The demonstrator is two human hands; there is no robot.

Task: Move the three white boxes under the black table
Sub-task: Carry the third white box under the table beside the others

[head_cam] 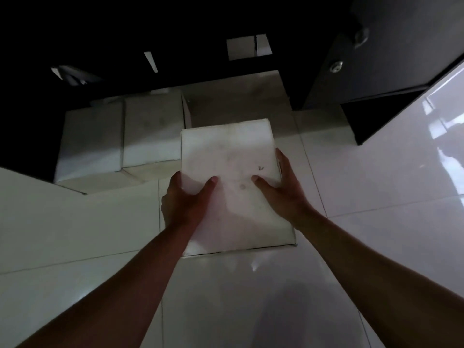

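A white box [228, 151] stands on the tiled floor in the middle of the view. My left hand [185, 199] grips its near left edge and my right hand [281, 187] grips its right side, thumbs on top. Two more white boxes, one on the left [90, 141] and one beside it [153, 129], sit side by side further back, partly in the shadow beneath the black table [150, 33]. The held box's far end lies just right of the second box.
A dark cabinet [391, 51] with two round metal knobs stands at the upper right. Glossy white floor tiles [389, 222] spread to the right and front. Pale patches show on the black surface above.
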